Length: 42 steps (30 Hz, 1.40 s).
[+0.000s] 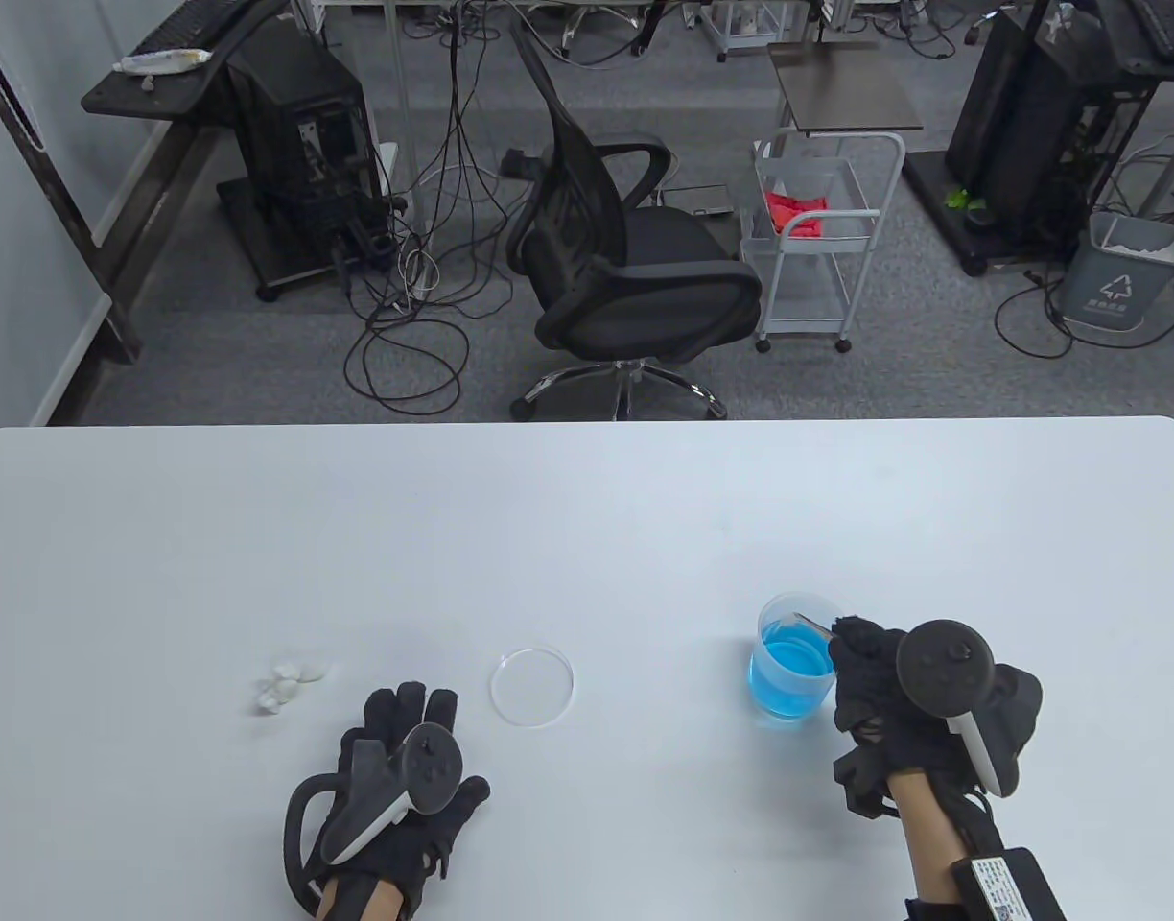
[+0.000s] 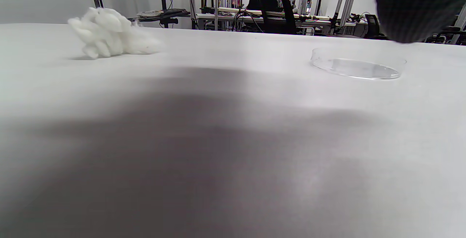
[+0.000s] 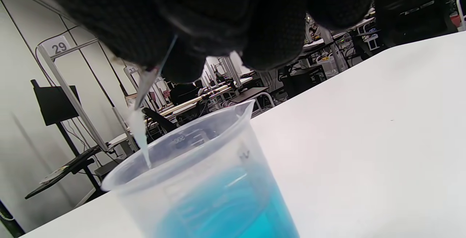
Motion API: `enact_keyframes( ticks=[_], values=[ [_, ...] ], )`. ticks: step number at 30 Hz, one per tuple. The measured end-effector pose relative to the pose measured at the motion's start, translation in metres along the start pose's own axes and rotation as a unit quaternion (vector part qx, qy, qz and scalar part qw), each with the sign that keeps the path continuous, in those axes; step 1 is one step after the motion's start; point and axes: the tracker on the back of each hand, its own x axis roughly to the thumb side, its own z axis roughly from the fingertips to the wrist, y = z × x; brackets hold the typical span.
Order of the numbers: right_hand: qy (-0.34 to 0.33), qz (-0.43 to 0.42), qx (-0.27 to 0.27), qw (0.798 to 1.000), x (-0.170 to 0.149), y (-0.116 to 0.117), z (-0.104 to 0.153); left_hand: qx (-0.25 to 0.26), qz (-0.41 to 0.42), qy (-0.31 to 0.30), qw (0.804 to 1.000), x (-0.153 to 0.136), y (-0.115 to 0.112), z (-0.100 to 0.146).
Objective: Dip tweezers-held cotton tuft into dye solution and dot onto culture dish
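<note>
- The right hand [image 1: 894,691] pinches the tweezers [image 3: 147,81] over the beaker [image 1: 790,667] of blue dye, tips angled down so the cotton tuft [image 3: 140,136] at its rim can reach the liquid.
- The culture dish [image 1: 533,685] lies well left on the bench [image 1: 587,518], ready for dotting.
- The left hand [image 1: 395,777] rests flat beside it, fingers spread, holding nothing, likely ready to steady the dish.
- Spare cotton [image 1: 288,681] lies further left.

Slim metal tweezers [image 3: 147,81] angled down over the rim of a clear plastic beaker [image 1: 790,662] part-filled with blue dye, a wet white cotton tuft [image 3: 140,132] at their tips, empty round clear culture dish [image 1: 532,685] lying flat on the counter to its left, loose white cotton tufts [image 1: 285,683] further left
</note>
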Motion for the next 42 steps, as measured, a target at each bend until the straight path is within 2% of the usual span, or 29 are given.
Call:
enact_keyframes(
  ticks=[6,12,20,27,30,36,42],
  values=[
    [-0.007,0.003,0.003,1.0,0.005,0.004,0.001,-0.001,-0.001,0.0,1.0,0.0,0.0,-0.001],
    [0.002,-0.003,-0.005,1.0,0.001,-0.001,0.002,0.0,0.001,0.0,1.0,0.0,0.0,-0.001],
    [0.009,-0.005,-0.026,1.0,-0.004,-0.014,0.005,0.001,-0.013,-0.001,1.0,0.0,0.005,-0.003],
    [0.008,-0.016,-0.046,0.999,0.003,-0.033,0.008,0.009,-0.013,-0.009,1.0,0.003,0.02,-0.008],
    [0.01,0.005,-0.056,0.998,0.008,-0.038,0.009,0.012,-0.011,-0.013,1.0,0.003,0.023,-0.011],
    [0.006,0.034,-0.038,0.999,0.005,-0.016,0.007,0.005,-0.008,-0.015,1.0,0.0,0.019,-0.015],
    [-0.013,0.017,-0.001,1.0,0.009,-0.001,0.013,0.007,-0.008,-0.018,1.0,0.002,0.019,-0.016]
  ],
)
